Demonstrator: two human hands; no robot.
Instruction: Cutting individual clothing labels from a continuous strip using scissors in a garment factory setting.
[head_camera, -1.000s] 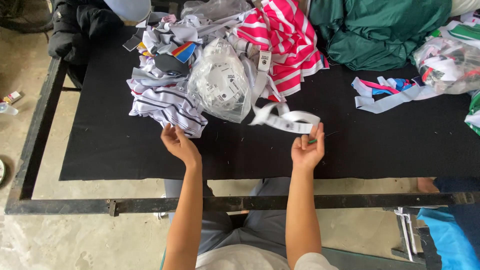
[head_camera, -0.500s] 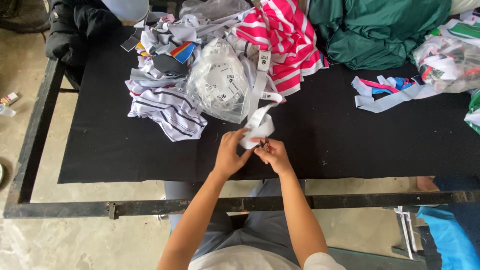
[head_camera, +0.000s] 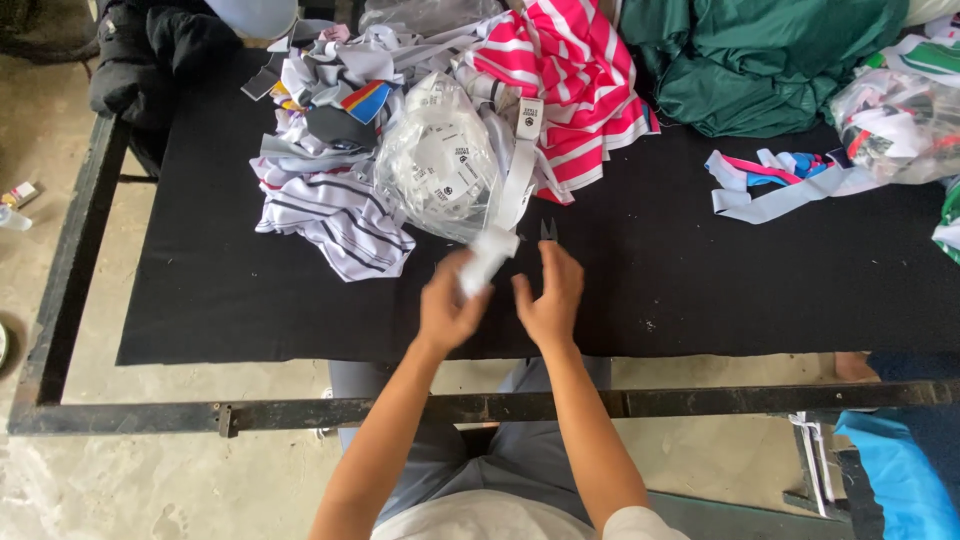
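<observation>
Over the black cloth-covered table (head_camera: 250, 310), the left hand (head_camera: 447, 312) pinches the lower end of a flat white woven fabric strip (head_camera: 502, 225), fingers closed on it. The strip runs up from the hand, folded near the bottom, and lies against a crumpled clear plastic bag (head_camera: 440, 170) that holds round white printed pieces. The right hand (head_camera: 550, 300) sits just beside the left, fingers loosely curled; small dark metal snips (head_camera: 547, 230) show at its fingertips, though I cannot tell whether it grips them.

Left of the bag lies a soft heap of white cloth with thin dark stripes (head_camera: 330, 215), with grey scraps and a small multicoloured patch on top. Behind the bag is a rumpled pink-and-white striped garment (head_camera: 580, 90), and beyond that a bundle of dark green fabric (head_camera: 760, 60). Loose pale strips with pink and blue edging (head_camera: 775, 185) lie well apart to the right, near another clear bag of mixed scraps (head_camera: 895, 125).
</observation>
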